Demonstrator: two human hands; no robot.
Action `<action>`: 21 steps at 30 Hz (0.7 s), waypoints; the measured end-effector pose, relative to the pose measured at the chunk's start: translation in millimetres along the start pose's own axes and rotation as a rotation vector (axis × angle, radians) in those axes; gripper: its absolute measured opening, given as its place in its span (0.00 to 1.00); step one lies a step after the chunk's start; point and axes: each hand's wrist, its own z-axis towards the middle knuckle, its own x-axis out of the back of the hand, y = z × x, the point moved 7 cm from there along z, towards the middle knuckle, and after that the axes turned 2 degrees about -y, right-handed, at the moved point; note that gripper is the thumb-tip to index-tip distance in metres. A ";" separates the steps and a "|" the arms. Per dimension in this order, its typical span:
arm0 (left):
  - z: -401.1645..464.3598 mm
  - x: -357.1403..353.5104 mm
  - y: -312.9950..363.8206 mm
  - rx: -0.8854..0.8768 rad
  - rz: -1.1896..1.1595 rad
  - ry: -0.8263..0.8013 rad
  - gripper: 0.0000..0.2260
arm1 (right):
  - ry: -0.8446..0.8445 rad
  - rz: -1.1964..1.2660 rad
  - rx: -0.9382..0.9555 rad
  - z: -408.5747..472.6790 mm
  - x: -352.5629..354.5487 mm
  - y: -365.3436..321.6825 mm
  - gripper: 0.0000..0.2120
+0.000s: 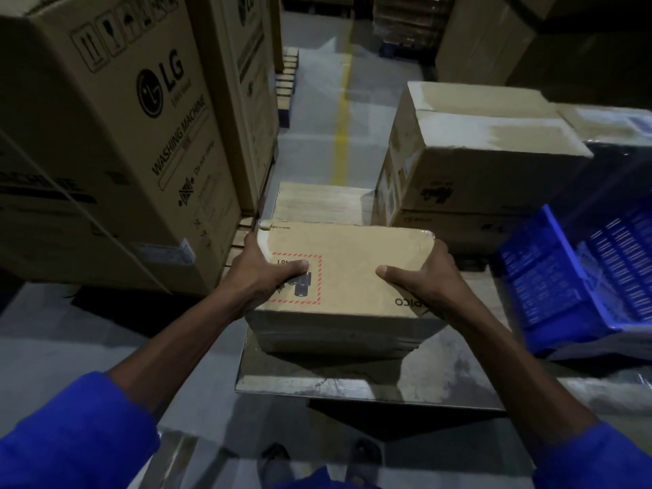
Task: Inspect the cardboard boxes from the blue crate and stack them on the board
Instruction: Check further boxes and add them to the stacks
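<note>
Hands gripped one cardboard box [347, 273] from both sides: left hand [263, 273] with thumb over red-bordered label [296, 280], right hand [420, 280] with thumb on top, fingers wrapped round edges. Box sat low over shiny board [352, 379]. Blue crate [578, 273] stood just right; stacked boxes [472, 160] behind; tall washing machine cartons [116, 135] left.

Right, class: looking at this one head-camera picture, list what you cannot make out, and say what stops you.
- Box underside: hidden by the box itself.
- Red-bordered label: partly covered by the left hand's thumb.
- Printed word by the right hand: covered in part.
- Blue crate contents: blurred and cut off by the right edge.
- Stacked boxes: markings too dark.
</note>
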 end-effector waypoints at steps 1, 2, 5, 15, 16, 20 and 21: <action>-1.8 0.5 0.7 -0.008 0.012 0.008 0.50 | 0.001 0.003 0.009 -0.4 0.0 0.0 0.67; -2.7 1.3 0.3 -0.017 0.029 0.014 0.49 | 0.001 0.006 0.013 -1.8 0.3 -0.4 0.64; -6.1 2.5 -1.1 -0.033 0.038 0.024 0.48 | -0.005 0.025 0.048 -0.9 0.8 5.0 0.58; -35.6 -0.5 1.5 0.029 -0.105 0.021 0.20 | -0.090 0.467 -0.150 -56.9 1.9 -9.4 0.26; -39.7 1.3 4.0 0.000 -0.104 0.040 0.22 | -0.073 0.464 -0.135 -59.9 4.7 -10.2 0.27; -52.6 8.9 12.7 -0.083 -0.251 0.153 0.23 | 0.028 0.586 -0.059 -68.8 15.5 -9.6 0.33; -53.8 10.9 13.2 -0.092 -0.313 0.163 0.24 | 0.042 0.639 -0.057 -68.8 15.7 -7.3 0.34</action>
